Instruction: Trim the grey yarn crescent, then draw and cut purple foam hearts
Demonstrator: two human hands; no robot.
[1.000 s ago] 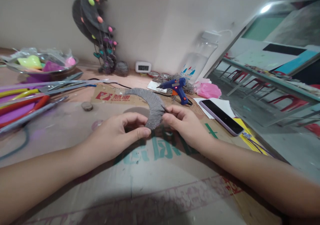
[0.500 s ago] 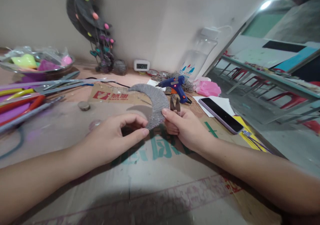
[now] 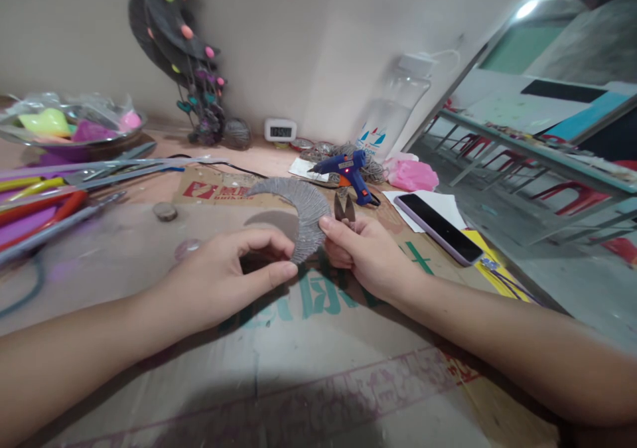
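A grey crescent moon wrapped in yarn [image 3: 309, 210] is held up over the cardboard between both hands. My left hand [image 3: 239, 269] pinches its lower tip between thumb and fingers. On the crescent's outer right edge rests the thumb of my right hand [image 3: 371, 252], whose fingers are curled closed behind. Small scissors [image 3: 344, 208] also sit in that right hand, their short dark blades sticking up apart; the handles are hidden in the palm. Beyond the hands lies a blue glue gun [image 3: 348, 169] with a red light on.
Left stand a bowl of colourful pieces [image 3: 74, 141] and several tools, among them red-handled scissors [image 3: 47, 219]. At the back are a decorated moon hanging [image 3: 172, 30], a small digital clock [image 3: 280, 130] and a water bottle [image 3: 393, 106]. A phone [image 3: 438, 227] lies right.
The crescent has tilted slightly, its upper tip shifting left and down a little. Both hands keep their hold, and the view has moved very slightly.
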